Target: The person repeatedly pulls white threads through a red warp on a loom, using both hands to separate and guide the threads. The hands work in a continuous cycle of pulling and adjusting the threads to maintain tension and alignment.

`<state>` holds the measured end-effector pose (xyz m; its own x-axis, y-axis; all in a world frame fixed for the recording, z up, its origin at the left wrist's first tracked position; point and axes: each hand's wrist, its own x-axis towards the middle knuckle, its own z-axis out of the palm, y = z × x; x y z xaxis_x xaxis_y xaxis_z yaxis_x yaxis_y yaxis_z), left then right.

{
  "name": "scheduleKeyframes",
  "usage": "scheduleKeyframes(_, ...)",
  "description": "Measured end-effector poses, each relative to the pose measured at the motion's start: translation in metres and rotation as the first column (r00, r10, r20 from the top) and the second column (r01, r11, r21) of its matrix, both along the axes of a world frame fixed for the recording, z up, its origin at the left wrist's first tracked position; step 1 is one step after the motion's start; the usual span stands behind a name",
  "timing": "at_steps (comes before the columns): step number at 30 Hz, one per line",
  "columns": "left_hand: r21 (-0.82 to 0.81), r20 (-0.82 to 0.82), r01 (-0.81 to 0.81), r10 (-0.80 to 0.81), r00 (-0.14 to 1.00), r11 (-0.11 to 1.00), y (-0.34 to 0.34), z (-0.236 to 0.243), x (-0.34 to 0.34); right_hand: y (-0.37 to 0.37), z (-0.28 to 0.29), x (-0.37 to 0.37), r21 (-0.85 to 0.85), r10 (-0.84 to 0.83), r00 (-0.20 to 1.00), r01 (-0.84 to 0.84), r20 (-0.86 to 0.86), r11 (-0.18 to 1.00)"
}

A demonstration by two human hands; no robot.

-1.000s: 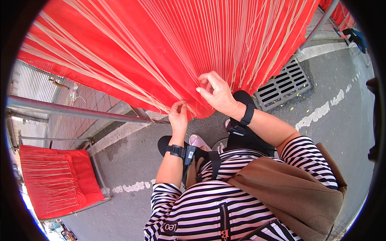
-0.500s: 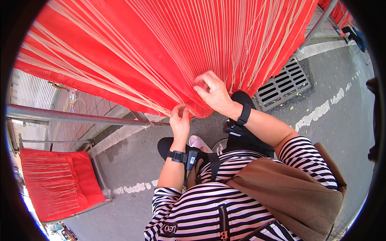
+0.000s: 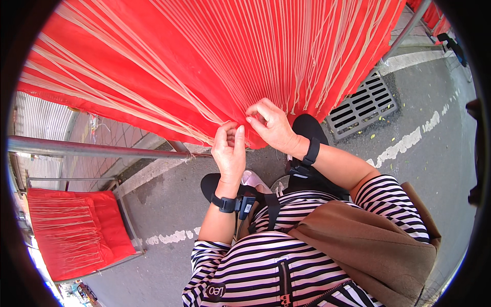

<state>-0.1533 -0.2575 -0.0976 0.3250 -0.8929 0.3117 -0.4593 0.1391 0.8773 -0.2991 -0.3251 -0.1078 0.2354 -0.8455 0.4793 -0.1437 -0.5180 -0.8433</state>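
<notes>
A red cloth (image 3: 199, 97) spreads out in front of me, with many thin pale strands (image 3: 268, 56) lying across it and fanning toward the far side. Both hands are at its near edge, close together. My left hand (image 3: 229, 151) has its fingers curled by the lower ends of a bundle of strands, thumb upright beside them. Just right of it, my right hand (image 3: 274, 127) is bent into a pinch, thumb near the forefinger, over the cloth. Whatever lies between the fingers of either hand is too fine or too hidden to make out.
A metal pole (image 3: 102, 147) runs left beneath the cloth's edge. To the lower left, a second red cloth (image 3: 115, 225) with pale strands hangs on a frame. A drain grate (image 3: 363, 107) is set in the grey road at right. My shoes are below my hands.
My right hand has come slightly down toward my left. My left hand has turned, its thumb now standing away from the curled fingers, and its fingertips have risen a little.
</notes>
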Motion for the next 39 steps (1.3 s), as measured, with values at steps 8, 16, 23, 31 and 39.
scheduleKeyframes(8,0.016,0.081,-0.079,0.077,0.994,0.997,-0.012,-0.003,-0.009,0.004,-0.008,-0.001,-0.006,-0.013,0.999,0.013,-0.046,1.0)
scheduleKeyframes(16,-0.025,-0.087,-0.08,0.078,0.993,0.996,-0.032,-0.02,-0.01,0.003,-0.005,-0.006,-0.005,0.004,0.998,-0.005,-0.064,1.0)
scheduleKeyframes(23,0.035,-0.285,0.075,-0.062,0.956,0.997,-0.028,-0.027,-0.01,-0.001,-0.001,-0.009,0.015,-0.046,0.998,0.047,-0.03,0.999)
scheduleKeyframes(31,0.086,-0.414,0.152,-0.103,0.904,0.985,-0.02,-0.021,-0.015,0.004,0.002,-0.013,0.015,-0.047,0.998,0.048,-0.038,0.999)
scheduleKeyframes(39,0.12,-0.418,0.143,-0.081,0.905,0.982,-0.013,-0.018,-0.014,0.006,0.002,-0.016,-0.102,-0.054,0.998,0.05,-0.034,0.994)
